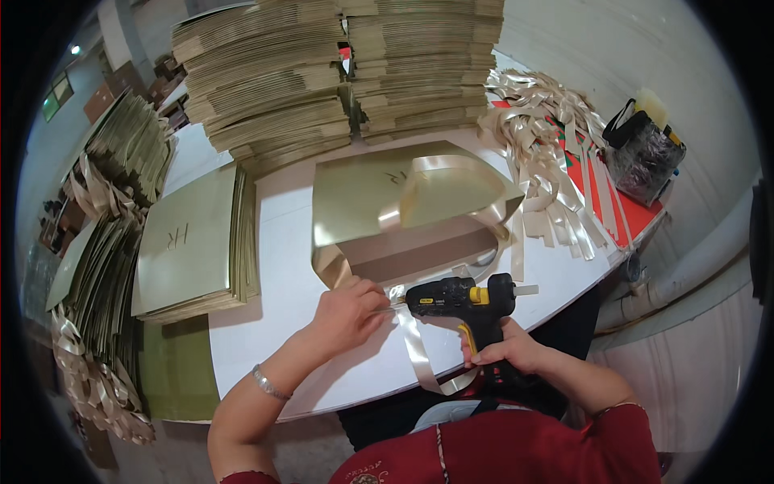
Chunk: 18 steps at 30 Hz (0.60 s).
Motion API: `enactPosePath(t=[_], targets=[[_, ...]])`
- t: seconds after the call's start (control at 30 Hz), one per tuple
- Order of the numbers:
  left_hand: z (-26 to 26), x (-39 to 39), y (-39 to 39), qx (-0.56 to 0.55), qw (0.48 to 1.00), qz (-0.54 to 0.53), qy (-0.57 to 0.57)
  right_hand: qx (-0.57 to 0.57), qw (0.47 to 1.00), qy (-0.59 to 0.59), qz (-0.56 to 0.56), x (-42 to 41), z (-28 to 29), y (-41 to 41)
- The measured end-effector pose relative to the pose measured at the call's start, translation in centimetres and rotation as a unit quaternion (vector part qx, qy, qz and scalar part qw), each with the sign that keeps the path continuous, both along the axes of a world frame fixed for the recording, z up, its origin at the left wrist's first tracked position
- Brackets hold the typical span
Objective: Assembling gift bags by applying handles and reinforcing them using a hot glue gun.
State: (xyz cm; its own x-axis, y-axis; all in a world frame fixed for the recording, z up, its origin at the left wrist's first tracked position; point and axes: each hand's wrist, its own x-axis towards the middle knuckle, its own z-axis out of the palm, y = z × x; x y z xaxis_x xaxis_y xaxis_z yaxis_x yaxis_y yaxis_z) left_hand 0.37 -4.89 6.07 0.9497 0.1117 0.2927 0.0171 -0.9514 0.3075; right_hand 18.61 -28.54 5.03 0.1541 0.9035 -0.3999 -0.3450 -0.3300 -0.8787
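A shiny gold paper gift bag [375, 190] lies on its side, its mouth facing me and showing a brown inside. A cream satin ribbon forms a handle loop [444, 162] across its upper face. My left hand [351, 308] grips the near edge of the mouth at its left part. My right hand [505, 348] holds a black and yellow hot glue gun [462, 299], whose nozzle points left at that edge, close to my left fingertips. A glue stick [527, 290] protrudes from its rear. Another ribbon [414, 342] hangs from the mouth's near edge over the table's front.
Tall stacks of flat gold bags [266, 72] stand at the back. A lower bag pile [187, 242] lies left, beside ribbon-handled bags [100, 290]. Loose satin ribbons [544, 151] cover the right side of the white table [290, 381]. A plastic-wrapped container [644, 157] stands beyond them.
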Motion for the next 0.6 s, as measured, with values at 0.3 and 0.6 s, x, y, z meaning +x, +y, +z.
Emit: enactPosePath(t=[0.3,0.6], targets=[[-1.5,-2.6,-1.6,0.381,0.920,0.046,-0.082,0.053,0.998,0.038,-0.004,0.0,2.0,1.2],[-3.9,-3.0,-4.0,0.263,0.959,0.069,-0.081,-0.005,0.996,0.092,0.015,-2.5,1.0,4.5]])
